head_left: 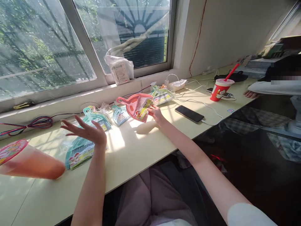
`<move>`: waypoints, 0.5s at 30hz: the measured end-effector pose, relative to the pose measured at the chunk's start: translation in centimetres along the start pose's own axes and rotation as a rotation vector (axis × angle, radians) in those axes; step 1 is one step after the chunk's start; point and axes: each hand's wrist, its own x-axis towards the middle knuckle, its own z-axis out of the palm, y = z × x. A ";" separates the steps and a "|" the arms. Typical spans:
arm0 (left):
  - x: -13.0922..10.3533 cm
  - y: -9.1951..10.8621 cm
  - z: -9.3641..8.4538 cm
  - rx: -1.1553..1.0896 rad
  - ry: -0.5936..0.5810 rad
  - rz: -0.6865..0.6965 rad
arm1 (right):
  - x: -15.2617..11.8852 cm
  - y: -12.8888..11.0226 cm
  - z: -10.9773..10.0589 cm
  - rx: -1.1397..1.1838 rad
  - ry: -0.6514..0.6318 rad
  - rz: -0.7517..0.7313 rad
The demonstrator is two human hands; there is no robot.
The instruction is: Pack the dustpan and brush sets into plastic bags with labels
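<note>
My right hand point(156, 115) grips a pink toy dustpan-and-brush set point(134, 106) by the lower right corner of its packaging, lifted above the table so that its shadow falls below. A yellow printed label covers part of the pale bristles. My left hand point(87, 131) is raised with fingers spread, holding nothing. Behind and below it lie teal dustpan sets point(82, 150) in clear wrapping, partly hidden by the hand. A smaller blue-green set point(120, 115) lies between my two hands, and a green set point(162, 95) rests behind the pink one.
A tall cup of reddish drink point(35, 161) stands at the left. A charging phone point(189, 113) and a red cup with straw point(219, 90) are at the right. Cables point(39, 122) run along the window sill, where a white package point(119, 71) stands. Another person's arm point(275, 88) rests on the table.
</note>
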 end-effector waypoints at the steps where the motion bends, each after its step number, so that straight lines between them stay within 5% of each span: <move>1: -0.5 0.1 0.9 -0.047 -0.046 0.020 | 0.0 0.1 0.1 0.007 -0.015 0.004; 3: -1.7 0.2 2.9 -0.263 -0.312 -0.072 | -0.1 0.4 0.4 0.010 -0.058 0.015; 7: -5.2 0.6 5.8 -0.614 -0.761 -0.504 | -0.5 1.0 0.8 -0.053 -0.211 0.093; 11: -7.1 1.0 6.3 -0.556 -0.729 -0.630 | -0.7 2.2 1.3 -0.111 -0.271 0.177; 15: -6.8 0.5 6.3 -0.491 -0.646 -0.553 | 0.1 3.6 1.4 -0.287 -0.175 0.180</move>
